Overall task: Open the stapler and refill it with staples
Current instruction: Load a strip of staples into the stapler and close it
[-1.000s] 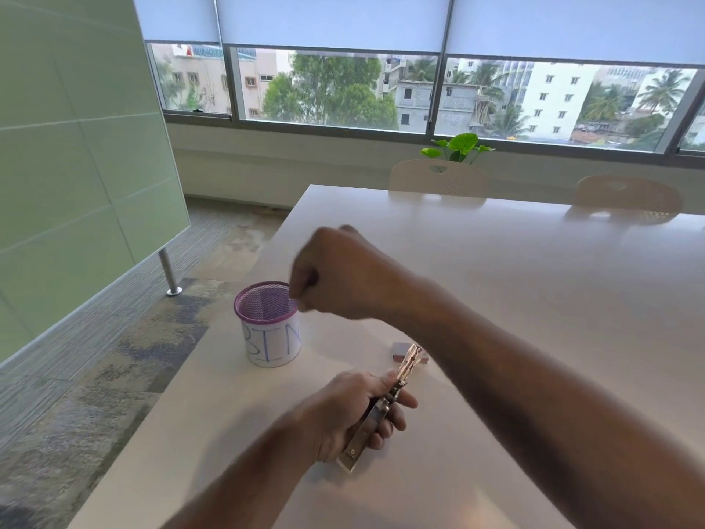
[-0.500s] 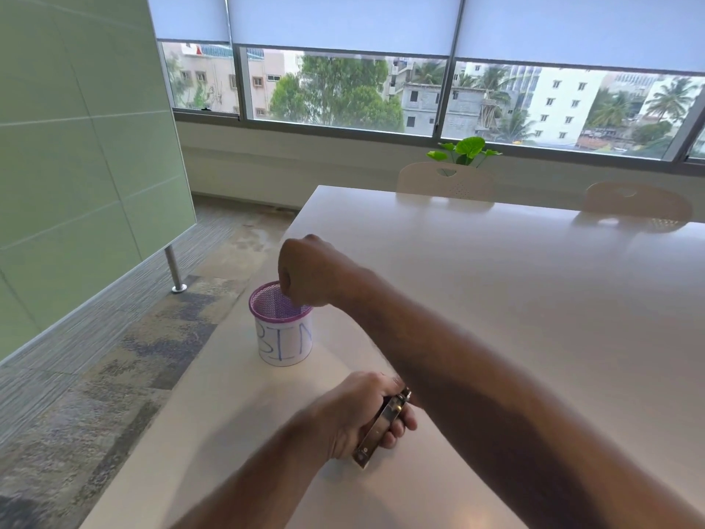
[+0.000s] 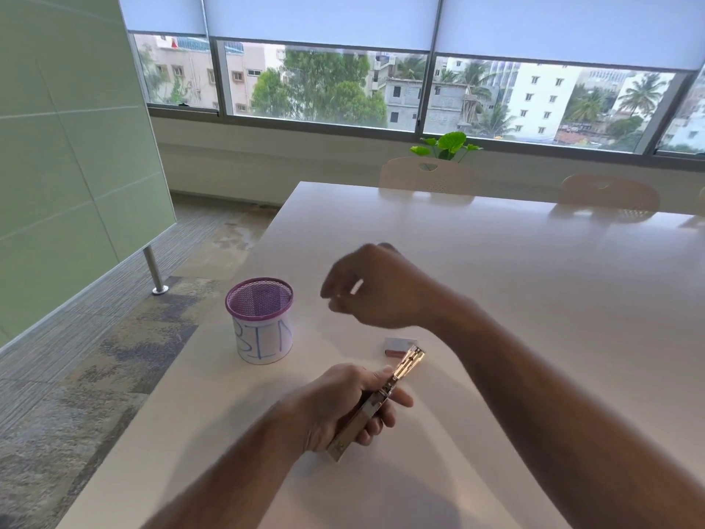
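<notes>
White worktop [image 3: 496, 284] by windows; left hand [image 3: 335, 406] grips stapler [image 3: 377, 402]; right hand [image 3: 377, 288] loosely curled, empty, near mesh bin [image 3: 261, 322].

Bare table [image 3: 515, 284] is left open to the right and far side, up to the two chairs [image 3: 427, 175]. On the left, near the table edge, passage is blocked by a mesh bin [image 3: 261, 324]. Between bin and small box [image 3: 400, 343], a gap of bare tabletop is seen, overhung by the right hand [image 3: 377, 288]. The near middle is occupied by the left hand [image 3: 343, 404] with the stapler [image 3: 375, 404].
</notes>
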A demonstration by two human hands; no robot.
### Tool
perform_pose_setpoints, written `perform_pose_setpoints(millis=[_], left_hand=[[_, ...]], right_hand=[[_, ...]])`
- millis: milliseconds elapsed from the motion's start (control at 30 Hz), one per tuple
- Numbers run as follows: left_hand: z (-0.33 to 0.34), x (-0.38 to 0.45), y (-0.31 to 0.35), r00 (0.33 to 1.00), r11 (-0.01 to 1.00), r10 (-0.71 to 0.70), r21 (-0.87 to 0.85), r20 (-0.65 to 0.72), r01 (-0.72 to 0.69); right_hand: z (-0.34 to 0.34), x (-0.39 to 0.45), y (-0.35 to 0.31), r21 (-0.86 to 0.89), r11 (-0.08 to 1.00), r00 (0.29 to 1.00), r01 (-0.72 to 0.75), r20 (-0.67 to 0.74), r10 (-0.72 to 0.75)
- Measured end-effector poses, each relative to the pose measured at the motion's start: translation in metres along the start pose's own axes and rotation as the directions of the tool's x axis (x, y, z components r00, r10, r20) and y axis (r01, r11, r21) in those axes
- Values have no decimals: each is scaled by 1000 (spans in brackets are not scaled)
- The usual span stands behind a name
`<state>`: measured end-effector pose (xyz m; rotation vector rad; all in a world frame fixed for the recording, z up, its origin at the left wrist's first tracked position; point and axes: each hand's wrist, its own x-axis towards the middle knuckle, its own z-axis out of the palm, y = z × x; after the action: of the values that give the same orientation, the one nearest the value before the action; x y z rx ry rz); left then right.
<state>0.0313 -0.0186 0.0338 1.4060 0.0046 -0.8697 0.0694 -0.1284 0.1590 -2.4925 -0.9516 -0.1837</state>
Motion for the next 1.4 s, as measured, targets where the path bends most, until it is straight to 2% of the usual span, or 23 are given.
perform_pose_setpoints(millis=[167, 300, 500, 667, 733, 800, 933, 1033, 1400], left_hand=[[1, 0, 2, 999, 999, -28, 40, 32, 27], [2, 1, 4, 998, 996, -38, 83, 58, 33], [7, 1, 3, 995, 988, -29, 151, 94, 14], [6, -5, 2, 985, 940, 158, 295, 71, -172], [2, -5, 0, 967, 867, 249, 435, 44, -243], [0, -3, -2, 932, 749, 362, 584, 33, -312], [0, 1, -5, 868, 584, 489, 705, 91, -403], [-1, 3, -7, 854, 537, 506, 732, 116, -418], [-3, 5, -5, 873, 546, 472, 737, 121, -397]], right_hand=[[-7, -62, 32, -115, 993, 966, -41, 250, 69], [6, -93, 53, -174, 982, 938, -80, 322, 133], [20, -118, 67, -100, 988, 970, -115, 204, 133], [28, -137, 67, -89, 980, 968, -178, 164, 191], [31, -143, 67, -77, 976, 964, -204, 157, 214], [34, -150, 66, -60, 971, 961, -230, 142, 236], [43, -160, 66, -56, 965, 959, -258, 109, 263], [49, -164, 69, -34, 957, 954, -288, 80, 290], [59, -166, 73, 10, 951, 949, -311, 60, 309]])
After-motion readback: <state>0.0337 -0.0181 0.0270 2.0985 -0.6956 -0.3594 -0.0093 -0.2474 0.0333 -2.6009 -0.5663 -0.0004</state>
